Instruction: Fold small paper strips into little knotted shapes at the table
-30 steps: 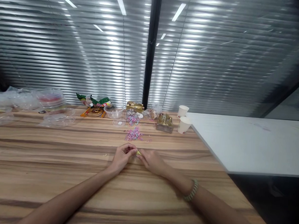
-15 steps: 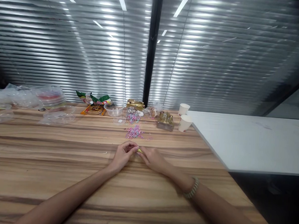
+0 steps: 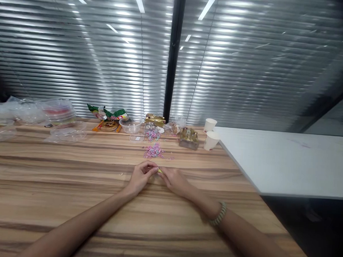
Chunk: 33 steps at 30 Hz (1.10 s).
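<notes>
My left hand and right hand meet low over the table, each grip pinching the small yellow piece between them, presumably so that one steadies it against the other. The loose pink-and-blue pile lies just beyond, probably spread there for easy reach. Any print on the green packet or the front paper cup is too small for me to read.

I note from my remote station a slim-fingered left hand and right hand, the left forearm bare and tapering, the right forearm likewise but ringed by a ridged, coil-like band striped pale and darker olive green.
</notes>
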Motion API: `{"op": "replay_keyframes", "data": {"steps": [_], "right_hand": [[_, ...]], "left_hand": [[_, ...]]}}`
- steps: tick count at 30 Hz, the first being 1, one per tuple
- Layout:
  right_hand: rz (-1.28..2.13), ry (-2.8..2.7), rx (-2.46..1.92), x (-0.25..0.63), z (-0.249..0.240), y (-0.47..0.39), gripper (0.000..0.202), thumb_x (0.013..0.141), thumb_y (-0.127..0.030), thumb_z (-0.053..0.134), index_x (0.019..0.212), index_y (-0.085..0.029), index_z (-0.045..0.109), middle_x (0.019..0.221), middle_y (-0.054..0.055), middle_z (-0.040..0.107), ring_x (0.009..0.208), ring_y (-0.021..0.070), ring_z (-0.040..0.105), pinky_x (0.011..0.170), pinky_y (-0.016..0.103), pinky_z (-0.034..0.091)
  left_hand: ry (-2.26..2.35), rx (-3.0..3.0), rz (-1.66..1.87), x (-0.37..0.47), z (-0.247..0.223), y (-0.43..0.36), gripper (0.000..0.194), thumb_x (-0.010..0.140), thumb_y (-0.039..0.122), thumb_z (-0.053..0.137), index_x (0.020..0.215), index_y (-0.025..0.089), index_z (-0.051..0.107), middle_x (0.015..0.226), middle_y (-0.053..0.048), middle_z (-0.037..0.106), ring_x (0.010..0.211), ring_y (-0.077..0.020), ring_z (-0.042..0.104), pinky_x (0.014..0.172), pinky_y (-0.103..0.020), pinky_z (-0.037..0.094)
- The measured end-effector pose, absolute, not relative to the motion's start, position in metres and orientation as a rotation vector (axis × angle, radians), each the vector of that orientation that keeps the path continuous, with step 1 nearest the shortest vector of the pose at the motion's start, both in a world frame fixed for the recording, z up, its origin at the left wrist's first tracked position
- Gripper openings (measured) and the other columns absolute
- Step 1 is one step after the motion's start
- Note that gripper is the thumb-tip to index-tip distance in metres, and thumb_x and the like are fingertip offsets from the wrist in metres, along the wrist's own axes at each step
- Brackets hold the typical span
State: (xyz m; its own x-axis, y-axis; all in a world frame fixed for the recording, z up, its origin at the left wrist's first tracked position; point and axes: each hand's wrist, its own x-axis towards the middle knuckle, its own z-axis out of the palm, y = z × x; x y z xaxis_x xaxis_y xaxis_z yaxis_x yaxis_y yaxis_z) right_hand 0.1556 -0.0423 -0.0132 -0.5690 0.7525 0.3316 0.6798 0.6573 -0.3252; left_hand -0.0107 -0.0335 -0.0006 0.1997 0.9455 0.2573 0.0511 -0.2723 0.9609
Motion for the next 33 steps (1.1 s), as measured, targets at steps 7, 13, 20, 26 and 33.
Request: {"op": "replay_keyframes", "data": {"steps": [7,13,20,26,33], "right_hand": [[0.232,-2.422,-1.092,0.1560,-0.0144,-0.0418,0.025,0.095,-0.027,0.029,0.108,-0.015,0.047,0.091,0.008,0.060,0.081,0.0168,0.056,0.069,0.023,0.039],[0.241,-2.425,-1.067,0.1557,-0.0085,-0.0446,0.028,0.095,-0.031,0.028,0.109,-0.016,0.046,0.093,0.008,0.059,0.084,0.0176,0.055,0.071,0.024,0.038],[0.184,-2.444,-1.112,0.1553,-0.0107,-0.0433,0.026,0.095,-0.027,0.027,0.096,-0.015,0.049,0.083,0.006,0.060,0.073,0.0164,0.056,0.063,0.023,0.036],[0.156,-2.447,-1.104,0.1556,-0.0110,-0.0434,0.024,0.094,-0.027,0.028,0.096,-0.015,0.049,0.083,0.005,0.060,0.072,0.0161,0.055,0.062,0.023,0.035],[0.142,-2.458,-1.131,0.1555,-0.0109,-0.0431,0.023,0.094,-0.027,0.030,0.096,-0.014,0.049,0.082,0.006,0.060,0.071,0.0162,0.055,0.061,0.023,0.034]], "left_hand": [[0.935,1.544,1.248,-0.0108,-0.0021,-0.0327,0.012,0.067,0.025,0.064,0.070,0.013,0.061,0.074,-0.003,0.059,0.073,-0.0154,0.055,0.068,-0.024,0.044],[0.927,1.583,1.310,-0.0117,-0.0006,-0.0326,0.009,0.069,0.023,0.063,0.070,0.014,0.061,0.074,-0.004,0.059,0.074,-0.0150,0.054,0.070,-0.024,0.043],[0.915,1.615,1.318,-0.0121,-0.0001,-0.0341,0.012,0.069,0.026,0.063,0.069,0.014,0.061,0.074,-0.004,0.058,0.072,-0.0149,0.054,0.067,-0.024,0.044],[0.928,1.611,1.310,-0.0126,-0.0019,-0.0338,0.011,0.070,0.025,0.063,0.070,0.014,0.061,0.075,-0.003,0.058,0.073,-0.0144,0.054,0.066,-0.023,0.044],[0.936,1.569,1.311,-0.0115,-0.0001,-0.0345,0.012,0.068,0.026,0.064,0.069,0.014,0.061,0.074,-0.003,0.059,0.072,-0.0145,0.055,0.067,-0.023,0.045]]}}
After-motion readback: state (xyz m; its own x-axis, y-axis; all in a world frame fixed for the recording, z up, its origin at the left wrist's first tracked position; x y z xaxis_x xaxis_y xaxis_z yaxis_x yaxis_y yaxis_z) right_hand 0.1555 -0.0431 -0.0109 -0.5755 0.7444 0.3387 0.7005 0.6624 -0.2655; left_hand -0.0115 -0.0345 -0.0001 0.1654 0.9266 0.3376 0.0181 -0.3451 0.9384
